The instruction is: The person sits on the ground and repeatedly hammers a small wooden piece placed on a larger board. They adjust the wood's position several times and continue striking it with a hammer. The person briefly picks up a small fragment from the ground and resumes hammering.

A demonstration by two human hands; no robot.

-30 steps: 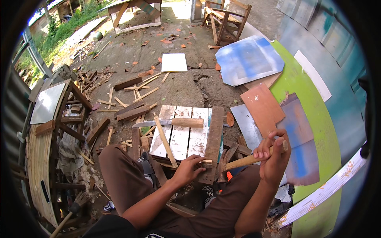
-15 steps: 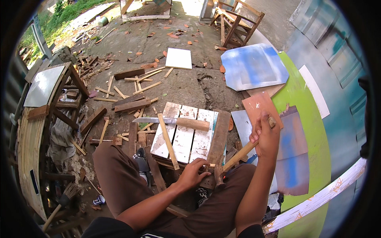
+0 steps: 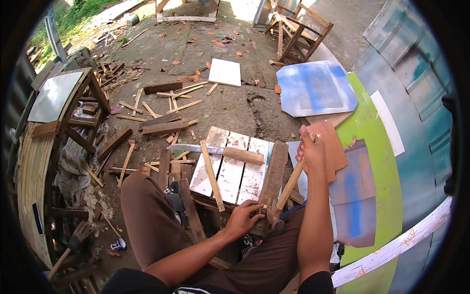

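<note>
Down from its raised position a second ago, the hammer now has its head at the near end of the dark plank, beside the whitewashed slat panel. Right hand is clenched round the handle's upper end; left hand pinches something small on the plank, probably a nail, too small to tell. Nailing seems underway; next stroke needs fingers kept clear.

Bright daylight, sharp, fisheye-bent edges
</note>
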